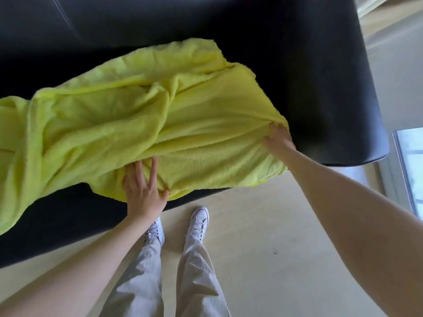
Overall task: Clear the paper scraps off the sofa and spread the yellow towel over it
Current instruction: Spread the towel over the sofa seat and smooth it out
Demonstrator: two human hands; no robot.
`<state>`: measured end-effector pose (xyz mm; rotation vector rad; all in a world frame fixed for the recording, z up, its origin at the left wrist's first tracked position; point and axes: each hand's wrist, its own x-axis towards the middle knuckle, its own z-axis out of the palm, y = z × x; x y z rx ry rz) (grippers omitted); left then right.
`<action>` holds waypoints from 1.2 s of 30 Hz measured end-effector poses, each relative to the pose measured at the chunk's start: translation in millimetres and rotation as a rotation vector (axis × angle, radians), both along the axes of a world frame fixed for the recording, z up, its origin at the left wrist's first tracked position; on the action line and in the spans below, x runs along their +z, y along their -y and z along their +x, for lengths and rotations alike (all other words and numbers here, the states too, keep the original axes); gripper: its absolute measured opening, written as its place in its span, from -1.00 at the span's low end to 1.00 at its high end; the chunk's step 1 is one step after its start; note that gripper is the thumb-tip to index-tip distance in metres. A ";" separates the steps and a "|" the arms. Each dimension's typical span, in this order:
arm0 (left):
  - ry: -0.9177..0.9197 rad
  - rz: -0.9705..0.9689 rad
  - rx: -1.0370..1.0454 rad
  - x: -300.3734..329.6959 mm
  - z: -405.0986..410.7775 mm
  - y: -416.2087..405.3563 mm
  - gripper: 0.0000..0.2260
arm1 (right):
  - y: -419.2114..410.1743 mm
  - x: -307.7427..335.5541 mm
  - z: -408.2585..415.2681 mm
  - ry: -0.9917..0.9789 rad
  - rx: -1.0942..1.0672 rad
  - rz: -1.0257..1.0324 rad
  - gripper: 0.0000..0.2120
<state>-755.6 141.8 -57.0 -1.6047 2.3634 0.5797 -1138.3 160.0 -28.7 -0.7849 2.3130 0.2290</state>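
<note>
The right hand [278, 139] grips a bunched corner of the yellow towel [137, 115]; the left hand [143, 186] presses flat-fingered on its near edge. The towel lies rumpled across the black sofa [297, 65] seat. No writing is legible.

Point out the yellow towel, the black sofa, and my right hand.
Fluffy yellow terry towel [142, 115]: head view, on its wrinkled middle.
Black leather sofa [309, 65]: head view, on the bare seat beside the towel.
Right hand [278, 139]: head view, on its back, gripping the towel's corner.
</note>
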 end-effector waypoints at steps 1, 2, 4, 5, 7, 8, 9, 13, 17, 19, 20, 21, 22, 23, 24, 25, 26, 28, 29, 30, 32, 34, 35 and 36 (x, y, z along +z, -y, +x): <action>0.007 0.004 -0.006 1.0 0.4 -1.2 -0.06 | -2.9 3.5 6.8 -0.077 0.031 -0.068 -0.53; 0.017 0.001 0.000 1.0 1.8 -1.8 -0.08 | -7.7 4.3 18.8 -0.173 0.035 -0.150 -0.60; 0.022 -0.045 0.018 2.8 3.0 -4.2 -0.17 | -20.0 3.6 53.3 -0.305 -0.062 -0.263 -0.67; 0.000 -0.103 0.010 8.0 -3.6 -11.2 -0.26 | -31.2 5.6 65.6 -0.304 -0.151 -0.269 -0.67; -0.033 -0.246 -0.067 11.8 -6.3 -17.7 -0.51 | -41.8 -3.1 97.8 -0.211 -0.369 -0.236 -0.65; -0.055 -0.290 -0.126 13.1 -8.3 -21.4 -0.59 | -47.0 -7.9 111.1 -0.175 -0.442 -0.235 -0.63; -0.073 -0.297 -0.190 12.7 -9.8 -24.9 -0.63 | -51.7 -13.0 121.7 -0.160 -0.468 -0.254 -0.61; -0.009 -0.161 -0.398 6.2 -12.6 -35.8 -0.70 | -52.7 -19.7 129.6 -0.196 -0.479 -0.305 -0.61; -0.003 -0.079 -0.423 5.2 -15.9 -35.3 -0.74 | -44.4 -17.1 104.1 -0.159 -0.537 -0.240 -0.57; -0.021 -0.016 -0.429 5.9 -19.6 -31.2 -0.74 | -41.5 -14.5 92.3 -0.143 -0.582 -0.189 -0.53; -0.035 0.022 -0.446 6.9 -22.1 -28.9 -0.74 | -40.7 -13.1 87.4 -0.136 -0.597 -0.160 -0.51; -0.041 0.065 -0.466 9.7 -24.4 -25.2 -0.75 | -39.3 -11.8 83.9 -0.128 -0.602 -0.132 -0.50; -0.047 0.111 -0.482 11.4 -26.3 -21.7 -0.78 | -38.3 -10.5 81.4 -0.126 -0.591 -0.101 -0.49; -0.062 0.148 -0.484 13.4 -28.7 -17.5 -0.82 | -36.8 -8.7 79.9 -0.130 -0.570 -0.073 -0.49; -0.080 0.164 -0.479 15.4 -31.1 -12.4 -0.86 | -33.8 -6.4 79.0 -0.147 -0.542 -0.053 -0.50; -0.111 0.157 -0.475 18.6 -34.4 -7.8 -0.87 | -31.2 -3.5 79.2 -0.176 -0.506 -0.041 -0.52; -0.150 0.144 -0.472 21.7 -37.8 -1.8 -0.85 | -26.8 0.1 80.2 -0.217 -0.450 -0.040 -0.54; -0.195 0.095 -0.463 30.8 -46.5 13.2 -0.82 | -15.5 8.4 83.8 -0.295 -0.274 -0.063 -0.56; -0.220 0.078 -0.452 34.3 -51.2 20.3 -0.82 | -10.3 11.4 84.9 -0.318 -0.175 -0.090 -0.58; -0.248 0.059 -0.442 39.7 -54.6 31.8 -0.83 | -0.5 15.8 86.3 -0.324 -0.088 -0.130 -0.60; -0.284 0.023 -0.417 53.4 -61.3 56.7 -0.86 | 20.9 23.5 87.2 -0.300 0.085 -0.214 -0.61; -0.309 -0.044 -0.403 64.7 -69.0 86.5 -0.87 | 49.8 30.1 85.7 -0.276 0.258 -0.273 -0.59; -0.328 -0.061 -0.393 69.6 -73.6 100.2 -0.87 | 62.9 33.1 85.7 -0.272 0.315 -0.297 -0.58; -0.348 -0.075 -0.380 73.7 -79.9 116.2 -0.87 | 78.5 36.1 85.7 -0.268 0.347 -0.325 -0.58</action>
